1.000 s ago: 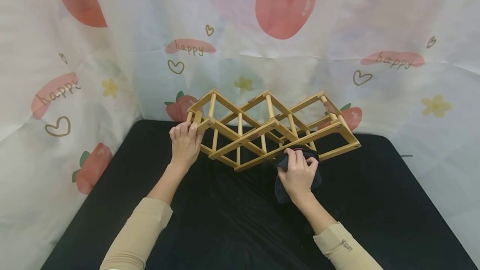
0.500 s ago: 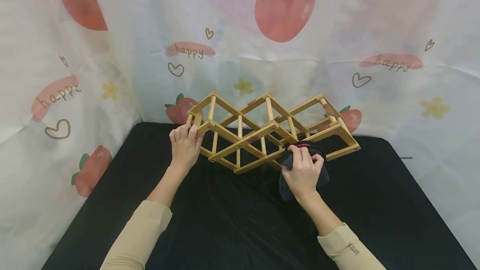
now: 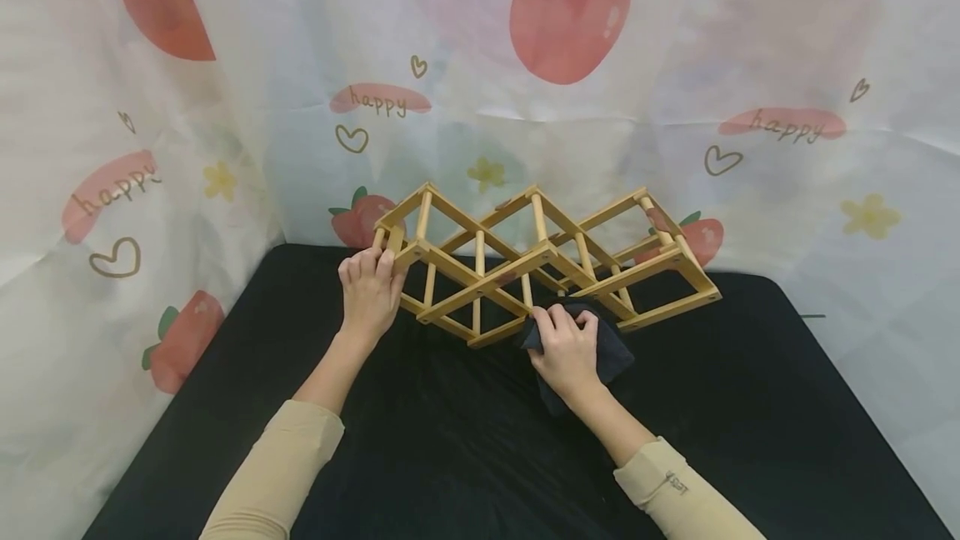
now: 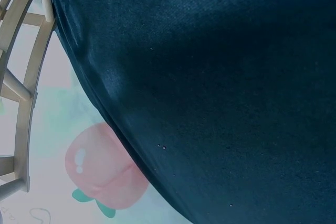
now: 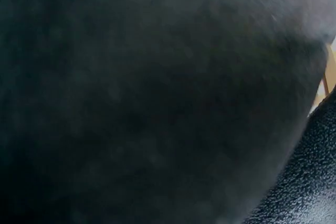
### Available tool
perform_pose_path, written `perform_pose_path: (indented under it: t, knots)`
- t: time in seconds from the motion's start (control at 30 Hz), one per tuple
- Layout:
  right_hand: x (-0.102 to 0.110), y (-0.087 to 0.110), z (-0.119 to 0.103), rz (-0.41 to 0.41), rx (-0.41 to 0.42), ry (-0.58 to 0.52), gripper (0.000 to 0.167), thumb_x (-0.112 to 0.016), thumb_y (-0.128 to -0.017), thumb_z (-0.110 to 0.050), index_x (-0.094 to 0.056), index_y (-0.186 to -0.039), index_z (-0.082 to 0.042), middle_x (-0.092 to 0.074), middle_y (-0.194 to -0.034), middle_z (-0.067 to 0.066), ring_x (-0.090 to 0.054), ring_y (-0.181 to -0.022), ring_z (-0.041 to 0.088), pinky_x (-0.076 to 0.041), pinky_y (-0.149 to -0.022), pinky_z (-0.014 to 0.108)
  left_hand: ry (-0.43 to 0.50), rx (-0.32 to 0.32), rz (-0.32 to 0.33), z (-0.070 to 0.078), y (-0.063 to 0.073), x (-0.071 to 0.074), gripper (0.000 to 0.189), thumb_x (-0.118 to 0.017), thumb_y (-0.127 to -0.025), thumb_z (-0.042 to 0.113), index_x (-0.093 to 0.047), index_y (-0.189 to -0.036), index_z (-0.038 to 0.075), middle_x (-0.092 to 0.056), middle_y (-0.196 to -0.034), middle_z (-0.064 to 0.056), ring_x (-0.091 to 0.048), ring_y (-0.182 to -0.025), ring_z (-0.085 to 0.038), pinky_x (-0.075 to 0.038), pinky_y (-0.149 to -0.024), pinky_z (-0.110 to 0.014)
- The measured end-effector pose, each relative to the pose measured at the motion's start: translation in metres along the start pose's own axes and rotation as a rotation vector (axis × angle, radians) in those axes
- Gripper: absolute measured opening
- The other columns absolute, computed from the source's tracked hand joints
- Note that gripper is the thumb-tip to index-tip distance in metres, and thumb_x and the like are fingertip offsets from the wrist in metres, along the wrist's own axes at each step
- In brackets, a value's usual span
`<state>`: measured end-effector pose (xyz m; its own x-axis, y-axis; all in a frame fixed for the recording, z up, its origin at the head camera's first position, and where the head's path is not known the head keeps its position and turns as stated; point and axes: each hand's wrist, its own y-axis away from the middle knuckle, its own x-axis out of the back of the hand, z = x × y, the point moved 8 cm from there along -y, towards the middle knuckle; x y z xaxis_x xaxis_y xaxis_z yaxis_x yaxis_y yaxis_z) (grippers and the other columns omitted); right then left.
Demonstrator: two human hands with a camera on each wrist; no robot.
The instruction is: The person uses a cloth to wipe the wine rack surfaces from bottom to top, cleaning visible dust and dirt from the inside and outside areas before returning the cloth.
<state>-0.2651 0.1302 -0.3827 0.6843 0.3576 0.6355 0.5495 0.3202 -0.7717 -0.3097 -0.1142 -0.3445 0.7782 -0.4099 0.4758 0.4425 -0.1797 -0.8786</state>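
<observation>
A wooden lattice rack [image 3: 486, 282] of slats and round dowels stands at the back of the table in the head view. My left hand [image 3: 369, 294] grips its left end, with the fingers over the end bar and the thumb hidden. A dark navy cloth [image 3: 613, 354] is bunched under my right hand [image 3: 566, 352], whose curled fingers hold it against the rack's lower front slat. Part of that slat is hidden by the cloth. In the left wrist view the rack shows along the left edge. Textured cloth fills the lower right corner of the right wrist view.
Black fabric covers the table [image 3: 450, 457]. A white curtain [image 3: 480, 40] printed with fruit, hearts and "happy" hangs close behind the rack and along the left side. A thin dark strip [image 3: 812, 316] shows beyond the table's right edge.
My right hand and the cloth first went slightly right along the lower front slat, then back left toward the rack's middle. The left hand and the rack have stayed in place.
</observation>
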Motion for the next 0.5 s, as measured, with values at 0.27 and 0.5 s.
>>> perform_pose_path:
  t: [0.27, 0.5]
  knots:
    - [0.008, 0.000, 0.005, 0.004, -0.016, 0.034, 0.044, -0.080, -0.055, -0.006, -0.059, -0.094, -0.005, -0.053, -0.079, 0.012, -0.056, -0.068, 0.027, -0.031, -0.069, 0.048, -0.005, 0.002, -0.012, 0.000, -0.001, -0.002, 0.036, -0.028, -0.098, 0.041, -0.039, -0.099, 0.006, -0.036, -0.096, -0.013, -0.034, -0.087, -0.030, -0.024, -0.076, -0.044]
    - [0.030, -0.006, 0.023, 0.100, -0.085, 0.061, 0.039, -0.076, -0.058, -0.002, -0.059, -0.094, -0.003, -0.053, -0.078, 0.014, -0.052, -0.065, 0.031, -0.030, -0.069, 0.050, -0.018, 0.000, -0.008, -0.001, 0.000, -0.001, 0.036, -0.028, -0.098, 0.041, -0.039, -0.099, 0.006, -0.036, -0.095, -0.013, -0.033, -0.087, -0.030, -0.024, -0.076, -0.044]
